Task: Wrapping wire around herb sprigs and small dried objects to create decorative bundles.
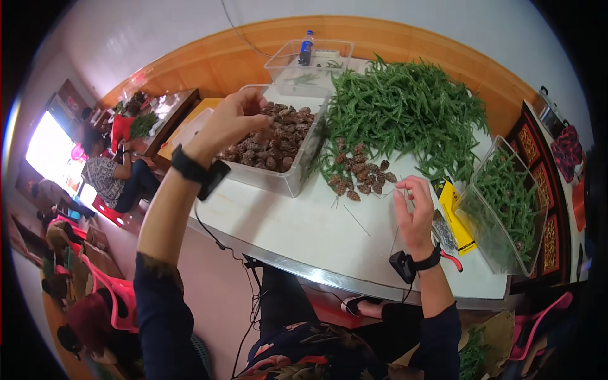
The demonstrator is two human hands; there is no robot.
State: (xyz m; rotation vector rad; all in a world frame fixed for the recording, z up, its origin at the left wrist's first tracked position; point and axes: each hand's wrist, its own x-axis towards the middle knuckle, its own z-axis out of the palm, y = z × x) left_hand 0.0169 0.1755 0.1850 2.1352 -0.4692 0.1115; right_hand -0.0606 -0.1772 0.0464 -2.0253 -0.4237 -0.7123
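Observation:
My left hand [235, 120] is raised over a clear plastic bin full of brown pine cones [278, 136]. Its fingers are curved, with a gap between thumb and fingertips and nothing visible in them. On the right, just above the white table [316, 225], my right hand [416, 215] has thumb and fingers curled close together. Thin wires lie near these fingertips, but whether one is pinched there is hard to see. Left of that hand is a small pile of pine cones [361, 171], with a loose wire [358, 220] in front. Behind them spreads a heap of green artificial sprigs [405, 107].
A clear bin of green sprigs [506, 196] stands at the right, beside a yellow package [457, 218] and red-handled pliers [451, 258]. Another clear bin [288, 66] with a blue-labelled bottle [306, 47] is at the back. Other people sit at the left; cables hang below the table edge.

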